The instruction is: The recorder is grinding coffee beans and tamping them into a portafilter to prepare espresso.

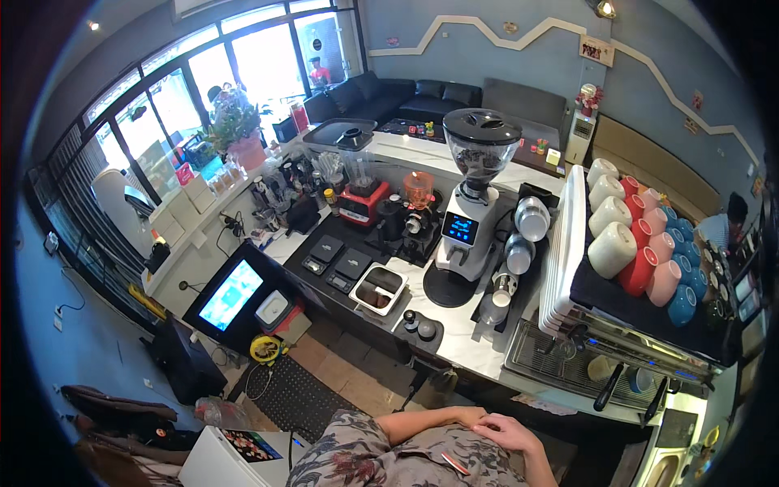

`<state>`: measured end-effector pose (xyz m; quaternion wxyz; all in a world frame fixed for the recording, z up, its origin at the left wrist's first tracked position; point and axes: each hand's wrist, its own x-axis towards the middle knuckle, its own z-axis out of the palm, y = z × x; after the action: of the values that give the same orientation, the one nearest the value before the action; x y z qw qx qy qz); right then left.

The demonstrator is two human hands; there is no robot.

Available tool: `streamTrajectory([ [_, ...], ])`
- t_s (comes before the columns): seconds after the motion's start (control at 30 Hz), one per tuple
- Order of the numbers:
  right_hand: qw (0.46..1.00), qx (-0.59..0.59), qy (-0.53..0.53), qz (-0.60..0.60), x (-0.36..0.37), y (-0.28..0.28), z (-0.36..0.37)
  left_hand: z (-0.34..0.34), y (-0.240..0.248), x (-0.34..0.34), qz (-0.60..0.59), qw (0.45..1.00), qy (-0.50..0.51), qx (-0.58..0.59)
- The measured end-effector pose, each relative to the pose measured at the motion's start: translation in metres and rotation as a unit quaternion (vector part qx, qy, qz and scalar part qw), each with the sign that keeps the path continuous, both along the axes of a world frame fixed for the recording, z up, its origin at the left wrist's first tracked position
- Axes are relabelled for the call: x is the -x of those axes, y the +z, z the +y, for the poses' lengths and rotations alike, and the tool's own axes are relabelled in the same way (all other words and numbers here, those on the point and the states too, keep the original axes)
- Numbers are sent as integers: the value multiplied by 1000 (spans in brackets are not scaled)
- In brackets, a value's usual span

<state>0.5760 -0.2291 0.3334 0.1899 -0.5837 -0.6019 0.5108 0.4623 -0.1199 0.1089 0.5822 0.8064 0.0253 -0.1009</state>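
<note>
Meeting in front of the patterned shirt (349, 446) at five o'clock in the view, the left hand (467, 415) and right hand (506, 431) touch; the right lies loosely spread, while I cannot tell how the left's fingers sit. Nearby, at the hands' eleven o'clock, small round tools (426, 329) stand on a dark base (419, 343).
</note>
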Motion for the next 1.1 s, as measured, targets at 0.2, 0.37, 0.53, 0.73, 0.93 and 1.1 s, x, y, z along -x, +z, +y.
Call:
streamTrajectory([
  [0.2, 996, 70, -33, -46, 8, 3, 4, 1, 22, 14, 59, 991, 118, 38],
  [0.37, 996, 68, -16, -56, 5, -4, 5, -7, 13, 10, 15, 990, 139, 27],
  [0.53, 998, 52, -12, -38, 3, -3, 2, -7, 10, 9, -1, 988, 157, 18],
  [0.73, 999, 22, -29, -22, 9, 15, -6, -4, 5, 6, -13, 983, 180, -9],
  [0.93, 994, 80, -79, -16, 9, -1, -12, -15, -1, 12, -24, 987, 160, 8],
  [1.1, 987, 102, -114, 42, -6, -42, -29, -18, -43, 32, 8, 992, 117, 39],
])
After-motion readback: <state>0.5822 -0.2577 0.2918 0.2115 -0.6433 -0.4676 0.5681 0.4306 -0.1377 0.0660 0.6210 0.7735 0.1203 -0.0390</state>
